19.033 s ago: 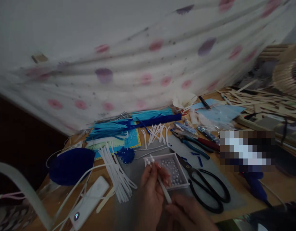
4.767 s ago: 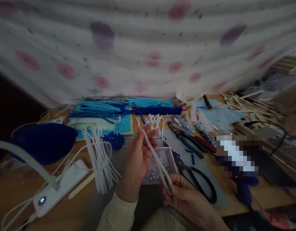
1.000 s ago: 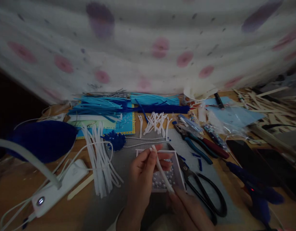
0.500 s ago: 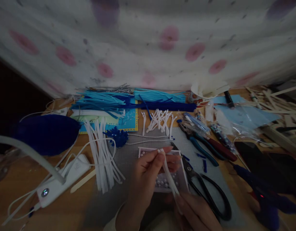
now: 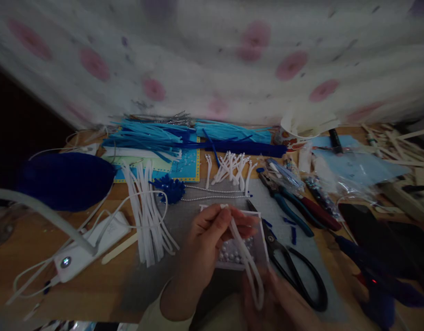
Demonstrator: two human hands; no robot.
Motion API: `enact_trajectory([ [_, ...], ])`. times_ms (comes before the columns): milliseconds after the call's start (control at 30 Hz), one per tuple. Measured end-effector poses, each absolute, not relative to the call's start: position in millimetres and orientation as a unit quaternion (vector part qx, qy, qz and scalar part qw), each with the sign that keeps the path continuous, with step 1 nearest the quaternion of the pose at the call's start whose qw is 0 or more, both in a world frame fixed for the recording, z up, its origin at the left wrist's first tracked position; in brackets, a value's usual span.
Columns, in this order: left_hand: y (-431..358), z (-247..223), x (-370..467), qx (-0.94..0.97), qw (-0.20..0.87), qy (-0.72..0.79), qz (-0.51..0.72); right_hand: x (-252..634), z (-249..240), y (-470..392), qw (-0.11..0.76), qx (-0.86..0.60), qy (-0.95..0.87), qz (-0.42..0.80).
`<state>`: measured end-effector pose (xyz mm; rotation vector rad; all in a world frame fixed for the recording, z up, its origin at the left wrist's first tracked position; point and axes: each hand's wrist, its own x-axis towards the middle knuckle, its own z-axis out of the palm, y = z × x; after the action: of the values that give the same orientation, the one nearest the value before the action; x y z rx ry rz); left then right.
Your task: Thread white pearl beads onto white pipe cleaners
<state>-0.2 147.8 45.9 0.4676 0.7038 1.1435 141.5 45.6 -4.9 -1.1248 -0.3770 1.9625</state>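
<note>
My left hand (image 5: pixel 207 241) is closed, thumb and fingers pinching the upper end of a white pipe cleaner (image 5: pixel 246 253). The pipe cleaner is bent double and hangs down to the right as a narrow loop. My right hand (image 5: pixel 284 299) is close to the loop's lower end, smeared by motion; whether its fingers grip the loop is unclear. Beneath both hands, partly hidden, a pale box of pearl beads (image 5: pixel 263 239) rests on the grey mat. Straight white pipe cleaners (image 5: pixel 148 220) lie to the left, and several folded white stems with bead tips (image 5: pixel 231 170) lie beyond.
Black-handled scissors (image 5: pixel 295 276) and pliers (image 5: pixel 291 211) lie to the right, with a blue glue gun (image 5: pixel 374 276) farther out. At left are a white power strip (image 5: pixel 91 248) and a lamp arm (image 5: pixel 49 216). Blue pipe cleaners (image 5: pixel 146 138) line the back beside a paper cup (image 5: pixel 291 138).
My right hand has slid down and slightly right along the pipe cleaner, whose bent lower end now shows as a loop. My left hand keeps its pinch, and the view has shifted slightly.
</note>
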Motion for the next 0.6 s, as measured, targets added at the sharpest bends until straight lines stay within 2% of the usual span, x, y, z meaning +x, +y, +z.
enact_trajectory([
  [133,139.5,48.6,3.4,0.243,0.778,0.345,0.466,124.7,5.7,71.7,0.438,-0.262,-0.161,0.844],
  [233,136.7,48.4,4.7,0.258,0.773,0.343,0.466,122.3,15.0,83.1,0.446,-0.279,-0.183,0.830],
  [400,141.1,45.4,2.5,0.310,0.693,0.392,0.520,125.9,18.5,76.6,0.402,-0.353,-0.217,0.817],
  [600,143.4,46.2,0.4,0.340,0.647,0.428,0.532,120.2,14.3,76.8,0.424,-0.278,-0.208,0.836],
])
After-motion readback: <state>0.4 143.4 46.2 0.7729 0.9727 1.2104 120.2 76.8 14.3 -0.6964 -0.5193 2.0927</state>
